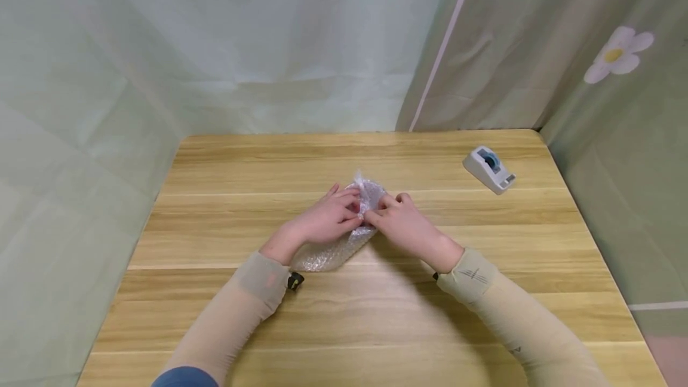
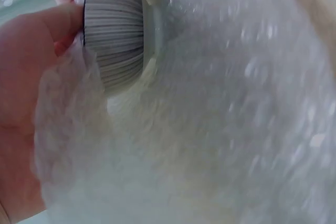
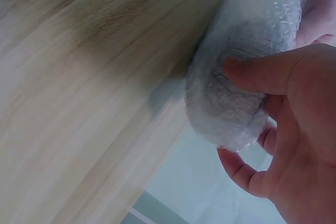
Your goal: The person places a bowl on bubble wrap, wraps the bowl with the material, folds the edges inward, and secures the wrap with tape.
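A sheet of bubble wrap (image 1: 328, 255) lies rolled at mid-table around a rounded thing with fine grey and white stripes (image 2: 113, 30), whose kind I cannot tell. In the left wrist view the striped side shows through the wrap's open end. My left hand (image 1: 331, 217) grips the wrap at this end, its thumb against the striped thing's edge. From the right, my right hand (image 3: 307, 98) holds the same wrapped end, with the thumb on top and fingers curled beneath. Some left fingertips are hidden by the wrap.
A grey tape dispenser (image 1: 488, 169) with a blue roll stands at the back right of the wooden table (image 1: 242, 166). Curtains (image 1: 301, 46) hang close behind the table and along both sides.
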Demonstrator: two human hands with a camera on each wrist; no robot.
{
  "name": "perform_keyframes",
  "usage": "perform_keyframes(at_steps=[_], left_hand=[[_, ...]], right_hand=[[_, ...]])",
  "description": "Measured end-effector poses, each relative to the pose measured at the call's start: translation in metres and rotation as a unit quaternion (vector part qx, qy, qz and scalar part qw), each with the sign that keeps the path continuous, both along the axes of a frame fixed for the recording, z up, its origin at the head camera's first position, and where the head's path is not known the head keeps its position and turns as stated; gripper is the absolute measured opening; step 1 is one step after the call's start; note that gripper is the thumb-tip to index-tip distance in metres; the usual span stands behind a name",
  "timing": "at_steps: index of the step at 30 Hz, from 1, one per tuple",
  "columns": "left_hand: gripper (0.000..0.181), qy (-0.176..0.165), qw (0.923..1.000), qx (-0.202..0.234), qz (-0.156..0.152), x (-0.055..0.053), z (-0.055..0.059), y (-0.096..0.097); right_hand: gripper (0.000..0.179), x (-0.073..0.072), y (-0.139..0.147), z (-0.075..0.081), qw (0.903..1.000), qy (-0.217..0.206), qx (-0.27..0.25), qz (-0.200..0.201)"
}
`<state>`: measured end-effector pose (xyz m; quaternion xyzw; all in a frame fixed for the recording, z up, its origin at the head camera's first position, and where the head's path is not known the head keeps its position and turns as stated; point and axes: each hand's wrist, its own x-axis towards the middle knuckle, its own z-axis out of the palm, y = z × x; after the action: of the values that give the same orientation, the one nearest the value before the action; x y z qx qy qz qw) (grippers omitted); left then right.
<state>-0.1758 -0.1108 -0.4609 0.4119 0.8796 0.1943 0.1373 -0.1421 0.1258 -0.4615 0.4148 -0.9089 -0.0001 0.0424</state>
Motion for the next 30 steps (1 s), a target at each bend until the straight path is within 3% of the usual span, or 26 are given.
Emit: perform_keyframes(at_steps=[8, 21, 30], left_hand=[[0.028, -0.015, 0.9996, 0.014, -0.021, -0.002, 0.001, -0.009], [0.037, -0.003, 0.9995, -0.032, 0.005, 0.003, 0.007, -0.003], [0.037, 0.000, 0.9995, 0.010, -0.029, 0.007, 0.003, -0.015]], right_hand=[[0.014, 0.003, -0.003, -0.002, 0.9999, 0.005, -0.011, -0.004], [0.016, 0.003, -0.004, 0.004, 0.9999, 0.002, -0.003, -0.015], [0.018, 0.004, -0.005, 0.004, 0.9998, -0.009, 0.003, -0.020]])
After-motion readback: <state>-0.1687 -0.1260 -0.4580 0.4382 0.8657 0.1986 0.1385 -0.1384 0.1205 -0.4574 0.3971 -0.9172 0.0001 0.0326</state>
